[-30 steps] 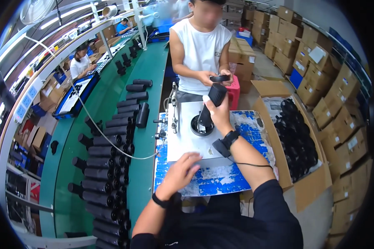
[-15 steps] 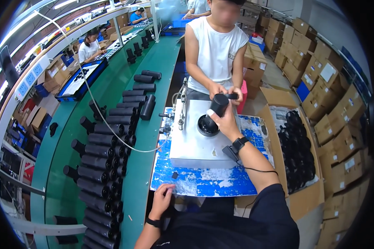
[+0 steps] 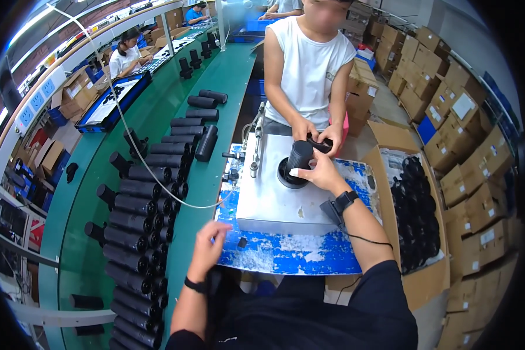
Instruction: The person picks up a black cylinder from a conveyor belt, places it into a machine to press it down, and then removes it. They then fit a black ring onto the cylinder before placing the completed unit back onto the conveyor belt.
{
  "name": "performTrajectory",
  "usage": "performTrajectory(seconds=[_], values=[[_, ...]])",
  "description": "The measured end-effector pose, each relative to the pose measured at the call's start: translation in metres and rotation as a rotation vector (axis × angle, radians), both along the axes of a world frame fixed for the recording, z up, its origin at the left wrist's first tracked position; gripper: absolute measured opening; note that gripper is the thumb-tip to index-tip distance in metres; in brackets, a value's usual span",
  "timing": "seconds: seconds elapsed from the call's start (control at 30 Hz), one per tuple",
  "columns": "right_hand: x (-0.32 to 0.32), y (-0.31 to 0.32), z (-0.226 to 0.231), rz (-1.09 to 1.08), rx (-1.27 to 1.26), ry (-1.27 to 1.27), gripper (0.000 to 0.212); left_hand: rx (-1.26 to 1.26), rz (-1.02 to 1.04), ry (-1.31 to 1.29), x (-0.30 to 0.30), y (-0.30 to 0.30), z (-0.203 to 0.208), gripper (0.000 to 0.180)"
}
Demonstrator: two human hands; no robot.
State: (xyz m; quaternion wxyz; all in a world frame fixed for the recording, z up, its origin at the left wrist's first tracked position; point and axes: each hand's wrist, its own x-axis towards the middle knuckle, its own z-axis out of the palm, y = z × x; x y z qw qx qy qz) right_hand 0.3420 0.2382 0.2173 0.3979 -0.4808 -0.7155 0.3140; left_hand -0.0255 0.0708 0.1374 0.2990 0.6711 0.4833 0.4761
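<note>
My right hand [image 3: 322,174] is closed around a black ribbed cylinder [image 3: 300,155]. Its lower end stands in the round black-rimmed opening [image 3: 290,182] of a silver metal box [image 3: 268,205]; the grip hides part of the join. Over the near left edge of the blue worn board [image 3: 297,256], my left hand [image 3: 207,244] hangs with loosely bent fingers and nothing visible in it. A small dark square piece [image 3: 242,242] lies on the board beside it. Across the box, a co-worker's hands [image 3: 318,135] hold a small black part [image 3: 319,143].
Rows of black cylinders [image 3: 125,242] cover part of the green bench [image 3: 186,245] at left. A metal clamp fixture [image 3: 255,146] with a pale hose rises on the box's left side. An open carton [image 3: 414,216] of black parts stands at right, before stacked boxes [image 3: 472,157].
My left hand has moved left and forward. The cylinder in my right hand has gone from tilted to nearly upright over the opening. The co-worker's hands are slightly lower.
</note>
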Motion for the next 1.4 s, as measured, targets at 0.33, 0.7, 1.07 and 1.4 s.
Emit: performTrajectory(seconds=[0.33, 0.7, 1.07, 1.4], values=[[-0.025, -0.018, 0.006, -0.15, 0.057, -0.012, 0.076, 0.233, 0.056, 0.362, -0.012, 0.232, -0.009, 0.031], [-0.013, -0.023, -0.002, -0.239, 0.044, -0.018, 0.071, -0.016, -0.012, 0.42, 0.014, 0.248, 0.002, 0.045], [-0.029, -0.009, 0.094, -0.264, 0.464, 0.249, 0.057, 0.213, 0.19, 0.02, -0.022, -0.036, 0.086, 0.026], [-0.47, -0.202, 0.126, 0.718, 0.39, 0.236, 0.078, 0.076, 0.547, 0.173, -0.119, -0.307, 0.127, 0.023]])
